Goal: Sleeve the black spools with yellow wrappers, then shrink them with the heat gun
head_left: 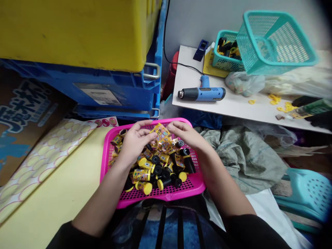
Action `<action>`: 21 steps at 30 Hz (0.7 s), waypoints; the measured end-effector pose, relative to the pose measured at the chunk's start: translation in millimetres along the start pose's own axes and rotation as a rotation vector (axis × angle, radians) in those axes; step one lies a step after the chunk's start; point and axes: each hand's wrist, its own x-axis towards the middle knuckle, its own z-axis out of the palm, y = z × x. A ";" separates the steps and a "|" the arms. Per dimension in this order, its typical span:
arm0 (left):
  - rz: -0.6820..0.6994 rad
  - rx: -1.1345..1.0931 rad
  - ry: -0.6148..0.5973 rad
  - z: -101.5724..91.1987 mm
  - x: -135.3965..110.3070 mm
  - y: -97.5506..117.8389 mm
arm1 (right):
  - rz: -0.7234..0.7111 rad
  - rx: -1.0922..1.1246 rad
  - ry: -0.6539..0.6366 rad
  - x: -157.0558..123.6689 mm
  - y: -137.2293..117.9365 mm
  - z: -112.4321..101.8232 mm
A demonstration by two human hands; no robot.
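Note:
A flat, shiny yellow printed wrapper [160, 130] is stretched between my two hands above the basket. My left hand [135, 141] pinches its left edge between thumb and fingers. At the opposite edge, the fingertips of my right hand [187, 135] close on the wrapper. Below them a pink mesh basket [166, 197] rests in front of me, filled with small black containers that have yellow caps. Many wear yellow printed sleeves, such as one small tube [141, 175] lying on its side. More yellow wrappers lie in the pile, partly hidden by my hands.
A blue heat gun [207, 94] lies on the white table [233, 109], its cord running behind. Turquoise baskets [277, 41] stand at the back right. Stacked blue crates [124, 90] and a yellow bin [72, 31] rise at left. A turquoise chair [310, 193] is at right.

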 end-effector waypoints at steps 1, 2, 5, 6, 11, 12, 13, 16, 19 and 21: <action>0.003 0.001 0.006 -0.3 -0.2 1.2 | 0.046 -0.230 0.016 0.4 -0.2 2.2; 0.004 0.009 0.010 -1.1 -0.6 2.3 | 0.106 -0.481 0.002 0.7 0.2 5.7; 0.004 0.056 0.034 -4.8 -2.9 3.5 | 0.252 -0.979 -0.169 0.7 2.9 19.8; 0.006 0.074 0.053 -6.0 -3.8 3.4 | 0.271 -1.014 -0.223 0.8 3.6 23.3; 0.036 0.118 0.167 -12.6 -8.2 1.6 | 0.195 -0.882 -0.245 5.1 1.5 13.7; 0.037 0.119 0.176 -13.8 -8.7 1.2 | 0.153 -0.738 -0.185 6.0 0.6 8.3; 0.038 0.116 0.182 -14.8 -9.0 0.6 | 0.111 -0.528 -0.099 6.6 -0.2 3.5; 0.047 0.100 0.178 -16.1 -9.2 -2.4 | 0.011 0.291 0.178 4.3 -3.6 -2.8; 0.087 0.143 0.168 -16.3 -9.0 -6.6 | -0.004 0.814 0.206 -2.3 -8.4 3.1; 0.104 0.202 0.177 -16.5 -9.3 -8.8 | 0.028 0.958 0.136 -6.4 -10.1 8.5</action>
